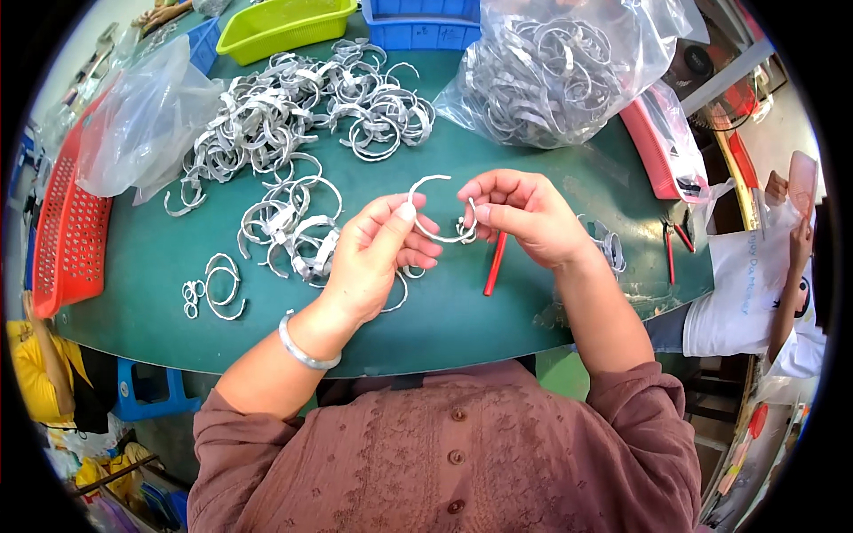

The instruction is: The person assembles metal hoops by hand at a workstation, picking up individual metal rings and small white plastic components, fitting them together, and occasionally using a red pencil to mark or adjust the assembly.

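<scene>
My left hand pinches one side of an open grey metal bangle between thumb and fingers. At the bangle's other end, my right hand has thumb and forefinger closed on it. Small grey loops show at that end; their detail is too small to make out. Beneath my right fingers a red handle lies on the table, its upper part hidden. Several loose bangles lie beside my left hand. Farther left are a pair of bangles and a cluster of small rings.
A heap of grey bangles covers the far left of the green table. Behind stand a lime basket, a blue basket and a clear bag of bangles. Red-handled pliers lie right. A red basket stands left.
</scene>
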The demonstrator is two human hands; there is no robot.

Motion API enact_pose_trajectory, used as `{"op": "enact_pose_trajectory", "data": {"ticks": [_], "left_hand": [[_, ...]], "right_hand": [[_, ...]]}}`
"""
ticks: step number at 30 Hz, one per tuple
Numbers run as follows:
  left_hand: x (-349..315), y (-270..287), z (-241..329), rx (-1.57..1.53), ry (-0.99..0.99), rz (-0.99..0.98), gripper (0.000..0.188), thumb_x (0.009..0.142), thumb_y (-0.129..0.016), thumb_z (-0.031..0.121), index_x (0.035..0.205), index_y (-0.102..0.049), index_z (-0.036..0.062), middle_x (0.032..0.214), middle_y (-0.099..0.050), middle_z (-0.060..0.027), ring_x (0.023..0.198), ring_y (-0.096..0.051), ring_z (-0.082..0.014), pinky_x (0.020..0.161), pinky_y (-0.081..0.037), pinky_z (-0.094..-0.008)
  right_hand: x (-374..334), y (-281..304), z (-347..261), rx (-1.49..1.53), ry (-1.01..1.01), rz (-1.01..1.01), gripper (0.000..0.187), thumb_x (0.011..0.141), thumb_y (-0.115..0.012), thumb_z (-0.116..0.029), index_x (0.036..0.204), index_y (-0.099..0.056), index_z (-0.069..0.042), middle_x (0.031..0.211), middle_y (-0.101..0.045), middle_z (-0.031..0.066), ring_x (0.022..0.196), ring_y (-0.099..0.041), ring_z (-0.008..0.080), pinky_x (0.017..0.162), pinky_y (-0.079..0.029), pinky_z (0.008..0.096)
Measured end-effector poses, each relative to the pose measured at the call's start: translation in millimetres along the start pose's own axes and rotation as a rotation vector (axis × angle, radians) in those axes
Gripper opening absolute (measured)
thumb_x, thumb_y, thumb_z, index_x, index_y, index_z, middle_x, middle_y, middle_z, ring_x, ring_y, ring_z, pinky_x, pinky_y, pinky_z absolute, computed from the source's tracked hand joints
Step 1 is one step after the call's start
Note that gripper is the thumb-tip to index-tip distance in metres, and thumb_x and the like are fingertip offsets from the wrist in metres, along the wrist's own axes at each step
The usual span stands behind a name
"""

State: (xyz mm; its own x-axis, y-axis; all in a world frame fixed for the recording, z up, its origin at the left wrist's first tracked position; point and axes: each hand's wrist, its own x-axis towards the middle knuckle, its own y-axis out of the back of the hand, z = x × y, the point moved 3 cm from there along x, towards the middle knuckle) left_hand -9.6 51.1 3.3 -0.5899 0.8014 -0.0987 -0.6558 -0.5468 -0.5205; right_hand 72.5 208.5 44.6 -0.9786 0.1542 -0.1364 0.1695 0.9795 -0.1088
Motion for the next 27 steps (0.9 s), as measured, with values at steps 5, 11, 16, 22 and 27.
{"op": "enact_pose_trajectory", "data": {"ticks": [5, 11, 16, 22, 27], "left_hand": [[2.6, 3.0, -3.0, 0.047, 0.025, 0.032, 0.027, 0.091, -0.043, 0.023, 0.108, -0.048, 0.0020, 0.084, -0.059, -0.0096, 0.068, -0.061, -0.0162, 0.059, -0.051, -0.0255], [3.6, 2.2, -1.0, -0.020, 0.006, 0.081, 0.025, 0.091, -0.043, 0.023, 0.104, -0.049, 0.0026, 0.084, -0.059, -0.0104, 0.071, -0.062, -0.0187, 0.062, -0.053, -0.0277], [5.1, 4.7, -2.9, -0.049, -0.003, 0.087, 0.022, 0.092, -0.041, 0.021, 0.104, -0.047, 0.0031, 0.088, -0.059, -0.0122, 0.076, -0.062, -0.0205, 0.066, -0.052, -0.0284], [6.2, 3.1, -5.0, -0.056, 0.010, 0.082, 0.021, 0.092, -0.041, 0.021, 0.104, -0.047, 0.0042, 0.090, -0.059, -0.0131, 0.077, -0.062, -0.0222, 0.068, -0.052, -0.0301], [4.9, 0.2, -5.7, -0.025, -0.015, 0.059, 0.020, 0.092, -0.040, 0.019, 0.103, -0.047, 0.0043, 0.090, -0.059, -0.0132, 0.078, -0.062, -0.0225, 0.069, -0.052, -0.0304]], "right_hand": [[5.9, 3.5, 2.7, -0.055, -0.021, -0.071, 0.024, 0.081, -0.057, -0.009, 0.102, -0.056, 0.002, 0.078, -0.060, 0.0043, 0.064, -0.054, 0.0079, 0.059, -0.045, 0.0217], [8.8, 10.2, 9.7, 0.098, 0.021, -0.009, 0.026, 0.082, -0.054, -0.008, 0.106, -0.052, 0.003, 0.080, -0.060, 0.0082, 0.064, -0.056, 0.0102, 0.059, -0.047, 0.0234], [7.9, 10.5, 15.4, 0.105, 0.008, -0.037, 0.024, 0.081, -0.056, -0.007, 0.102, -0.054, 0.004, 0.080, -0.061, 0.0091, 0.066, -0.057, 0.0118, 0.059, -0.048, 0.0243], [9.3, 11.1, 21.1, 0.147, 0.023, -0.001, 0.024, 0.079, -0.059, -0.007, 0.099, -0.055, 0.004, 0.081, -0.061, 0.0084, 0.065, -0.057, 0.0115, 0.058, -0.048, 0.0238], [9.9, 13.3, 25.0, 0.154, 0.021, 0.011, 0.022, 0.079, -0.059, -0.005, 0.098, -0.055, 0.004, 0.079, -0.061, 0.0063, 0.067, -0.058, 0.0108, 0.061, -0.049, 0.0236]]}}
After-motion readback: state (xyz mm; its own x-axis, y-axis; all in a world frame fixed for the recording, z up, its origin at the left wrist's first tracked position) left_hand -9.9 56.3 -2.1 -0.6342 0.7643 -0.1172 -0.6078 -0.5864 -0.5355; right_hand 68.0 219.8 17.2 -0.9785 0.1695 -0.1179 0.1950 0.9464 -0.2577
